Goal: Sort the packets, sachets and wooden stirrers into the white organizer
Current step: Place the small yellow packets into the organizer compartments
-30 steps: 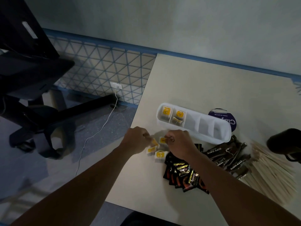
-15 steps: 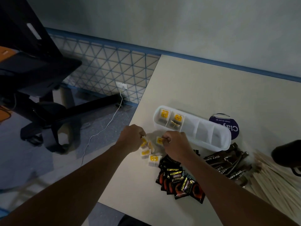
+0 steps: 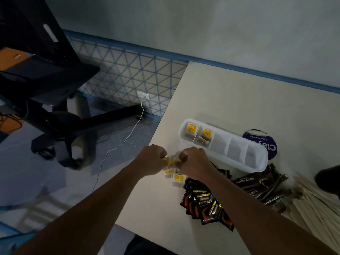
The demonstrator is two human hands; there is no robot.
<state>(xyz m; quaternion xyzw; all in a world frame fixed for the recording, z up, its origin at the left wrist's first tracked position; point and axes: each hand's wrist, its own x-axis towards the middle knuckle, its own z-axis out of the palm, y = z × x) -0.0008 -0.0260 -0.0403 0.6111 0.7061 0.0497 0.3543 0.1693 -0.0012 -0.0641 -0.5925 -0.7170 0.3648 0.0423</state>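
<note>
The white organizer (image 3: 261, 168) lies slanted on the table, with yellow-labelled tea bags (image 3: 191, 129) in its two left compartments. My left hand (image 3: 152, 160) and right hand (image 3: 193, 162) meet just below its left end, both pinching yellow-tagged tea bags (image 3: 170, 161). More loose tea bags (image 3: 178, 179) lie under my hands. Black and red coffee packets (image 3: 206, 205) sit below them. Dark stick sachets (image 3: 261, 186) lie right of the packets, and wooden stirrers (image 3: 312, 205) are piled at the far right.
A purple round label or lid (image 3: 265, 142) lies behind the organizer. A dark object (image 3: 329, 179) sits at the right edge. The table's left edge (image 3: 165, 115) drops to the floor, where a black chair base (image 3: 60, 126) and a white cable (image 3: 117, 146) are.
My hands have drawn closer together over the loose tea bags, fingers now nearly touching. The camera has shifted a little; the organizer's contents look unchanged.
</note>
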